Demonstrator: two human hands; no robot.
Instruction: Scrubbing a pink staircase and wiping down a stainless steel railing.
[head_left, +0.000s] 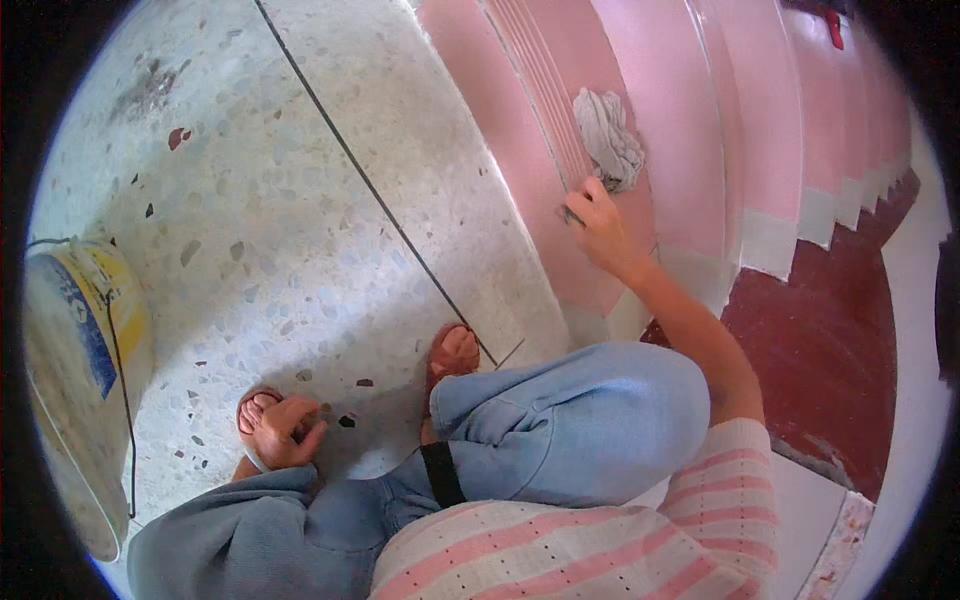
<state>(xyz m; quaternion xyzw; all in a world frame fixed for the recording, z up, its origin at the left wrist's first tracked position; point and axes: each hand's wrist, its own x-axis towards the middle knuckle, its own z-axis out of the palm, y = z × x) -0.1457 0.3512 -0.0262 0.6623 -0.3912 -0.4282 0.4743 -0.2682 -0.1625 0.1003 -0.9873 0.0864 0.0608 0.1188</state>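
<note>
My right hand is over a pink stair step, close to its ridged strip. Its fingers are curled around a small dark object, mostly hidden by them. Just beyond those fingers a crumpled grey cloth lies on the step; I cannot tell whether they touch it. My left hand hangs beside my knee, above a sandalled foot, its fingers loosely bent and apart with nothing in them.
A large white bucket with a yellow and blue label and a wire handle stands at the left. Speckled terrazzo floor spreads before me. More pink steps rise on the right, beside a dark red painted wall band.
</note>
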